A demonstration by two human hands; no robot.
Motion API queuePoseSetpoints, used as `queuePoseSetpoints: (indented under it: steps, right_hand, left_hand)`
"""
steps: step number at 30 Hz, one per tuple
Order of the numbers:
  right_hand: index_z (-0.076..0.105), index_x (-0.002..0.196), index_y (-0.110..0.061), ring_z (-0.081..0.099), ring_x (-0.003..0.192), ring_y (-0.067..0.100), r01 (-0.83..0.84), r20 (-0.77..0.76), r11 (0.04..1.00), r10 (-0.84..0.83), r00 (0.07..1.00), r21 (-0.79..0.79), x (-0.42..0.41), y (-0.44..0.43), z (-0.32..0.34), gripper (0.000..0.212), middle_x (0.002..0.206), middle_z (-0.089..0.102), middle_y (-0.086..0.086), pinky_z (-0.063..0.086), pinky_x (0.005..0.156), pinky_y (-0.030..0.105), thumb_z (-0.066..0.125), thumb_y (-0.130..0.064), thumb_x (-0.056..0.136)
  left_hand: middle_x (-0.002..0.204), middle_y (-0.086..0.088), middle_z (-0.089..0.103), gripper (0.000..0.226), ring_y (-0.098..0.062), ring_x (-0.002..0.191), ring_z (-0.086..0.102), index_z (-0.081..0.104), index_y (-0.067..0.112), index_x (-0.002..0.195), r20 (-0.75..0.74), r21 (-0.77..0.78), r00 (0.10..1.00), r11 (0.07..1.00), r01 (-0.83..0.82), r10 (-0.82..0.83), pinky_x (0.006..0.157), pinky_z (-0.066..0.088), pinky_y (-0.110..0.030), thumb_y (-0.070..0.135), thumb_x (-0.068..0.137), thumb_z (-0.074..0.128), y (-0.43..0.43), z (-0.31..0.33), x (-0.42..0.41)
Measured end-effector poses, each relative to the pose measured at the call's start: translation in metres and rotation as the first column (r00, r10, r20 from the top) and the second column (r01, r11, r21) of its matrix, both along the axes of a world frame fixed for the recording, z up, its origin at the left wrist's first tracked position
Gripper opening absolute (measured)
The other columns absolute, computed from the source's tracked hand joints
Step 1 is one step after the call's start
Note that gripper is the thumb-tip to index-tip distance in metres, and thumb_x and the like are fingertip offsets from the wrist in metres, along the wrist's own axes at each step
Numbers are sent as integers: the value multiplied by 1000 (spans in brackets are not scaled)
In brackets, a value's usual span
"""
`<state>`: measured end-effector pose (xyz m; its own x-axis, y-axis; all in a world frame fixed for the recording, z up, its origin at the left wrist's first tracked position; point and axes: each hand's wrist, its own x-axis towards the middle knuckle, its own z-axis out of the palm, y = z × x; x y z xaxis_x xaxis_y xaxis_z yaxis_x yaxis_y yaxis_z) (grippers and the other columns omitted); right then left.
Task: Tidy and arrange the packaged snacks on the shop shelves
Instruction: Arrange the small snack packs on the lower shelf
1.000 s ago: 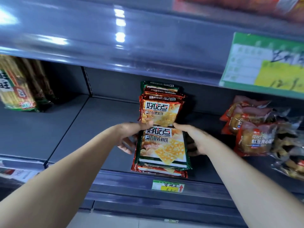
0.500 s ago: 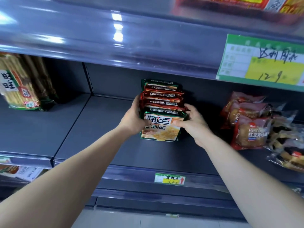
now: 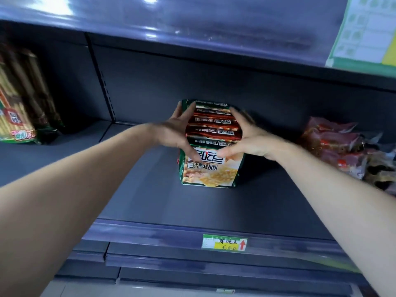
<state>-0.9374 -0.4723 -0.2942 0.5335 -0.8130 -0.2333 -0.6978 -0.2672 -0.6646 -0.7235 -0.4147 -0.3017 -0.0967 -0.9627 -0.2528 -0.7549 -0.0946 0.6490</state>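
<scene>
A row of upright cracker packs (image 3: pixel 212 127), green ones and red ones, stands in the middle of the grey shelf (image 3: pixel 150 200). The front pack (image 3: pixel 211 174) is green with a cracker picture, its print upside down. My left hand (image 3: pixel 177 133) presses the left side of the row and my right hand (image 3: pixel 248 138) presses the right side. Both thumbs rest on the front pack's upper face, so the row is squeezed between my palms.
Tall packs of stick biscuits (image 3: pixel 19 103) stand at the far left. Red-and-clear bread bags (image 3: pixel 342 151) lie piled at the right. A price tag (image 3: pixel 224 243) sits on the shelf's front rail. The shelf above carries a green-and-yellow label (image 3: pixel 368 33).
The green pack I held flat near the shelf front now stands upright at the front of the row. Both hands moved back and clamp the row's sides; the camera came closer.
</scene>
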Motion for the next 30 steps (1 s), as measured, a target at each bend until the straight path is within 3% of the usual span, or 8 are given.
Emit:
queuePoseSetpoints:
  steps: [1, 3, 7, 10, 14, 26, 28, 30]
  right_hand:
    - [-1, 152, -42, 2, 149, 14, -55, -117, 998, 52, 992, -21, 3, -5, 5, 144, 162, -11, -3, 12, 122, 38, 89, -54, 40]
    - [-2, 151, -44, -9, 148, 13, -128, -280, 992, 116, 953, -23, 7, -12, 13, 146, 159, -23, -6, 4, 122, 37, 78, -67, 31]
    - [-6, 151, -42, -20, 146, 17, -189, -431, 981, 151, 890, -46, 18, -23, 17, 150, 158, -24, -9, -3, 121, 44, 64, -80, 24]
    - [-11, 149, -44, -25, 145, 20, -250, -516, 966, 185, 836, -60, 26, -32, 18, 154, 158, -25, -9, -8, 120, 49, 61, -84, 20]
    - [-7, 148, -49, -12, 148, 21, -269, -534, 962, 204, 821, -46, 29, -40, 21, 159, 160, -16, -12, 4, 121, 46, 63, -87, 10]
    - [-2, 148, -50, -6, 148, 19, -268, -554, 962, 192, 810, -58, 2, -44, 22, 154, 159, -10, -19, 8, 121, 46, 66, -88, 16]
    - [-3, 149, -48, -7, 149, 17, -268, -519, 962, 206, 829, -48, 0, -43, 20, 153, 160, -13, -18, 7, 122, 44, 68, -88, 19]
    - [1, 151, -44, -4, 149, 14, -224, -431, 972, 175, 885, -66, -3, -39, 16, 143, 160, -10, -16, 7, 122, 41, 65, -87, 31]
  left_hand:
    - [153, 6, -36, 150, -12, 147, -10, -23, 40, 146, 57, 14, 998, 1000, 27, -28, 120, 9, -39, 32, 52, 93, -6, 1, 2]
    - [153, 7, -37, 154, -12, 147, -6, -26, 43, 144, 123, 56, 991, 997, 54, -61, 120, 12, -42, 43, 46, 92, -12, 2, 6]
    - [153, 8, -35, 153, -13, 147, -11, -27, 43, 143, 137, 106, 986, 991, 78, -93, 121, 9, -43, 49, 45, 90, -22, -1, 12]
    - [157, 10, -24, 150, -15, 148, 1, -23, 36, 147, 205, 82, 973, 992, 92, -107, 119, 18, -42, 46, 50, 90, -25, -5, 11]
    - [160, 5, -10, 143, -22, 144, 20, -16, 29, 151, 221, -25, 974, 998, 51, -45, 115, 28, -35, 36, 55, 90, -25, -12, 3]
    - [160, -1, -16, 137, -22, 145, 20, -13, 23, 153, 183, -80, 983, 996, 36, -21, 112, 28, -28, 35, 61, 88, -17, -14, -28]
    - [159, 2, -21, 140, -20, 147, 13, -14, 30, 152, 116, -56, 993, 998, 42, -35, 115, 23, -31, 41, 58, 89, -14, -14, -25]
    - [158, 6, -24, 136, -16, 148, -1, -13, 37, 151, -72, -26, 997, 1000, -13, 11, 117, 13, -35, 56, 57, 84, -12, -14, -22]
